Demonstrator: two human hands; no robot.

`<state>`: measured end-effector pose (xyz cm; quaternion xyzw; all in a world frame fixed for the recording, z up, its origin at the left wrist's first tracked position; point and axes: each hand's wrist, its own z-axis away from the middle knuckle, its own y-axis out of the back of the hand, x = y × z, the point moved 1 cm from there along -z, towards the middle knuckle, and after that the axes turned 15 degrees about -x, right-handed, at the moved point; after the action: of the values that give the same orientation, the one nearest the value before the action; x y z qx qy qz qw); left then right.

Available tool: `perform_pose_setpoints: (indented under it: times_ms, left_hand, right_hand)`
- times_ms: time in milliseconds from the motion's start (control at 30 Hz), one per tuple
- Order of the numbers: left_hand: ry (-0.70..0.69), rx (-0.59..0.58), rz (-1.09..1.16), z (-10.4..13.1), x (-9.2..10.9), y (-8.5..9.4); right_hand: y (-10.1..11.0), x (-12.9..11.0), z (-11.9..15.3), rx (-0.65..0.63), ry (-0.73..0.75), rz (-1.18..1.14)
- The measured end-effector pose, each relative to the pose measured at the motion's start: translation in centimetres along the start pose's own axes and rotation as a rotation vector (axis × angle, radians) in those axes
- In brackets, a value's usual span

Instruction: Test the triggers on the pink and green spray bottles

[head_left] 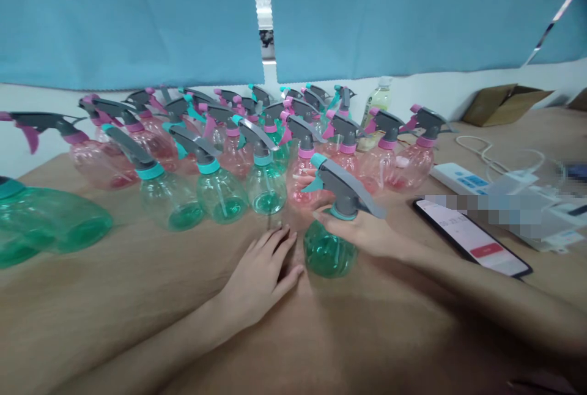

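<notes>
A green spray bottle (331,251) with a grey and teal trigger head stands upright near the middle of the wooden table (183,297). My right hand (362,230) is wrapped round its neck from behind, just under the head. Just left of that bottle, my left hand (266,266) lies on the table with its fingers spread, holding nothing. Behind my hands stand several green bottles, one of them a clear green bottle (266,190), and several pink bottles, such as the pink bottle (410,162) at the right end.
A phone (472,239) lies on the right, beside a white power strip (461,178) with cables. Farther back are a cardboard box (499,104) and a drink bottle (378,98). More green bottles (59,217) stand at the left edge. A blue curtain (137,22) hangs behind.
</notes>
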<state>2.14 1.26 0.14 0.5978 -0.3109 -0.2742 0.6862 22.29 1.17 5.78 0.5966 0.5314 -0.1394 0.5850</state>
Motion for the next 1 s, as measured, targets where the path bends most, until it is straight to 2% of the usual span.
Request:
perform_pose_setpoints:
  times_ms: [700, 1000]
  left_hand:
    - [-0.001, 0.008, 0.000, 0.0, -0.1, 0.0]
    - [-0.006, 0.008, -0.005, 0.0, 0.0, 0.0]
  right_hand:
    - [0.0, -0.5, 0.0, 0.005, -0.016, 0.025]
    - [0.2, -0.9, -0.1, 0.052, -0.018, 0.036]
